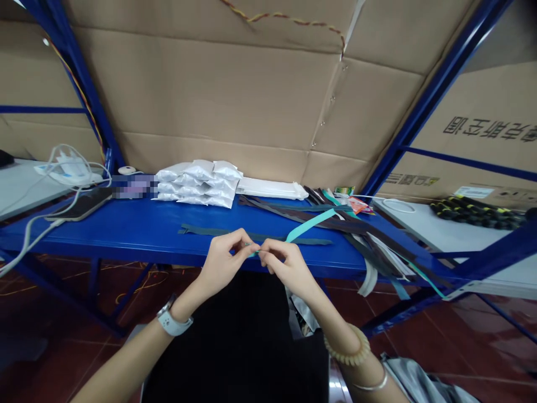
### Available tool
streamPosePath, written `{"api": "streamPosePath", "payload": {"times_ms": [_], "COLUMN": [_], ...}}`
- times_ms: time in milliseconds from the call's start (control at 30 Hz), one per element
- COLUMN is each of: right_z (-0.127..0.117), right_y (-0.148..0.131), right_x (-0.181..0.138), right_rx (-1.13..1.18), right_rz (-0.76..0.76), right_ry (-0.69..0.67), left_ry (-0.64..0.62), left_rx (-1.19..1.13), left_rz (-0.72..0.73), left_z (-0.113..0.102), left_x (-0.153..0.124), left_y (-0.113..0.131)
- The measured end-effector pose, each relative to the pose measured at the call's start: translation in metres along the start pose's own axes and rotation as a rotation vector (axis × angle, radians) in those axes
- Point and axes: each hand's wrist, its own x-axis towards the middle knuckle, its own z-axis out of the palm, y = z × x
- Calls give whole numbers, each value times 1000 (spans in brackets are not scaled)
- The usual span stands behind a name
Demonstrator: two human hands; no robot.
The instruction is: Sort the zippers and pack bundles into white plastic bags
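Mid-handling: left hand (224, 257) and right hand (289, 267) pinch what looks like the teal strip's (310, 225) end at the worktop's (134, 230) front edge. Dark strip (210, 230) and strip pile (356, 225) lie untouched. Finished count: can't tell.

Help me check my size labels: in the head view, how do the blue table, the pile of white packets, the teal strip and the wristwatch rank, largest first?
1. Blue table
2. Pile of white packets
3. Teal strip and wristwatch: too alike to rank, and the wristwatch sits nearer the camera.
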Motion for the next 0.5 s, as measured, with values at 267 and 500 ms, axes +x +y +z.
{"api": "streamPosePath", "payload": {"times_ms": [267, 500], "right_z": [-4, -37], "right_y": [5, 36], "right_x": [0, 11], "right_rx": [-226, -510], "right_rz": [-203, -262], "right_ry": [215, 444], "left_ry": [115, 308], "left_rx": [167, 325], "left_rz": [85, 135], "left_z": [-13, -71], "left_x": [7, 25], "left_y": [-12, -43]}}
